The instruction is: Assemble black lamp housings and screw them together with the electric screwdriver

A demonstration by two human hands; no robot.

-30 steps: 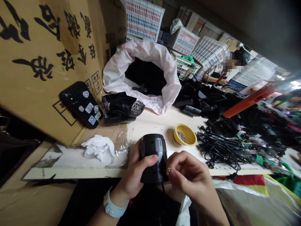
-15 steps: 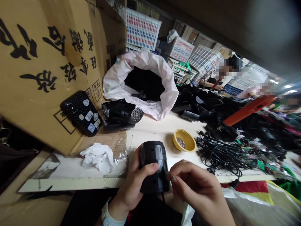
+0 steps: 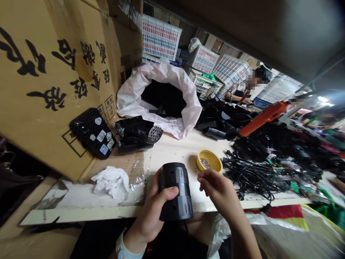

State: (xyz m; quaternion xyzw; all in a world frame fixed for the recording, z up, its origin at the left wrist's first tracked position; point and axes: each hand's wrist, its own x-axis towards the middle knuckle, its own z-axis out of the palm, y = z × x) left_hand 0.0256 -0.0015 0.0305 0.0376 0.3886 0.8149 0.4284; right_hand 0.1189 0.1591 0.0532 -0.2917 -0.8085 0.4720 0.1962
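Observation:
My left hand (image 3: 156, 205) is wrapped round a black plastic cylindrical housing (image 3: 176, 192), thumb across its front, at the table's front edge. The housing has slots near its top and a cable hangs below it. To its right, my right hand (image 3: 215, 187) is pinched at the fingertips on a tiny screw (image 3: 198, 177), apart from the housing. Just behind those fingers stands a yellow bowl (image 3: 218, 166) with many small metal screws (image 3: 205, 163) in it. An orange electric screwdriver (image 3: 262, 119) hangs at the right, tip down to the left.
A large cardboard box (image 3: 54, 126) rises at the left, a phone (image 3: 93, 133) leaning on it. Crumpled tissue (image 3: 111, 182), a black part with a honeycomb end (image 3: 138, 135) and a white sack (image 3: 191, 104) lie behind. Black cables (image 3: 250, 176) crowd the right. A co-worker (image 3: 250, 90) sits beyond.
My right hand has moved away from the housing, right and up toward the yellow bowl, still pinched. The hanging screwdriver has swung left and down. The left hand keeps its grip on the housing.

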